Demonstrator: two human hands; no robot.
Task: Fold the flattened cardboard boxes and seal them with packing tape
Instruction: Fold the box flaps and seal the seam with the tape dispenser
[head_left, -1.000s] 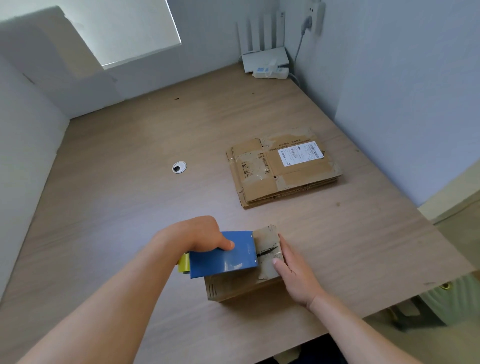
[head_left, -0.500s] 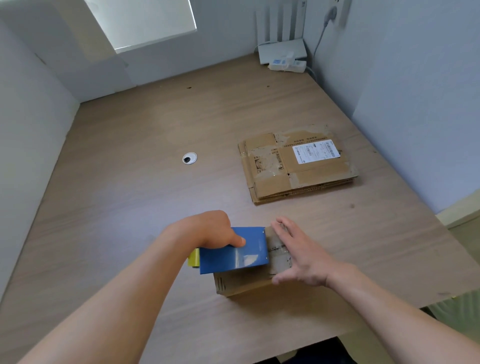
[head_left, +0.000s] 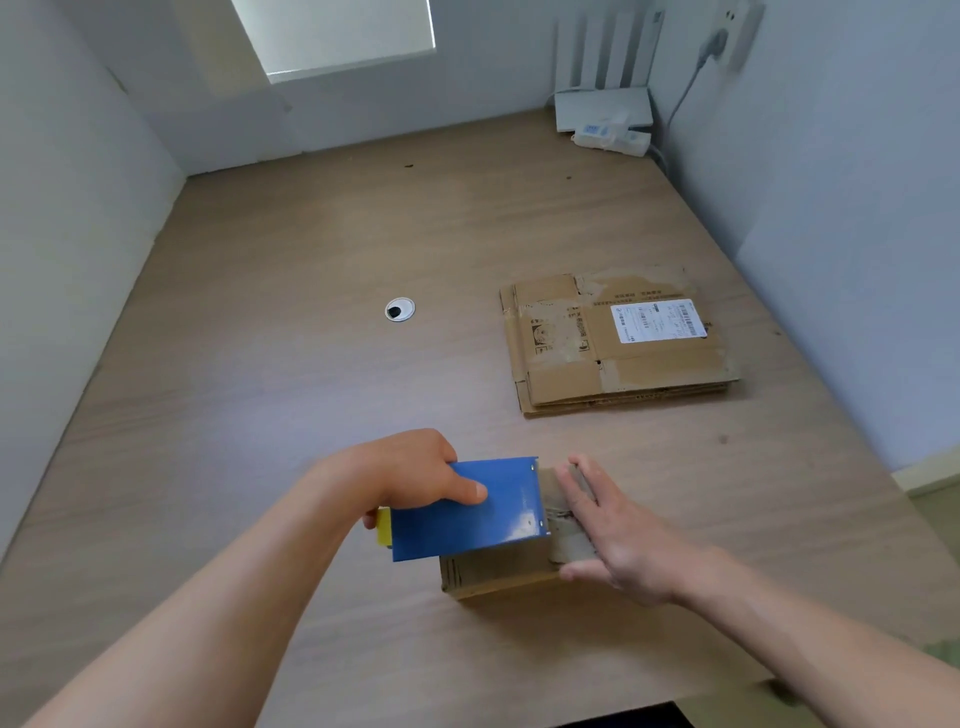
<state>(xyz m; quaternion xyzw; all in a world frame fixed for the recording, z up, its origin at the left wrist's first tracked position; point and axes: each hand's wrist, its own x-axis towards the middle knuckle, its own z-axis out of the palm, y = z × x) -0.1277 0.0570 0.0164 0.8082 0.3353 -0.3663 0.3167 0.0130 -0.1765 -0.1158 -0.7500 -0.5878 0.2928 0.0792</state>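
Mainly wooden desk (head_left: 249, 426) between pale walls (head_left: 857, 208); flattened boxes (head_left: 566, 382) lying right.

I'm seeing a glossy blue tape dispenser (head_left: 467, 512) shining over a matt, scuffed cardboard box (head_left: 501, 574) on a matt wood-grain table (head_left: 291, 374).

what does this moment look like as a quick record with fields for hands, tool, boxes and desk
left hand: grips the blue tape dispenser on top of the small box
right hand: flat, fingers straight, pressing the box top beside the dispenser
small box: folded, on the desk near its front edge
flattened boxes: stacked farther back on the right, label up
other: cable hole mid-desk; router in far right corner
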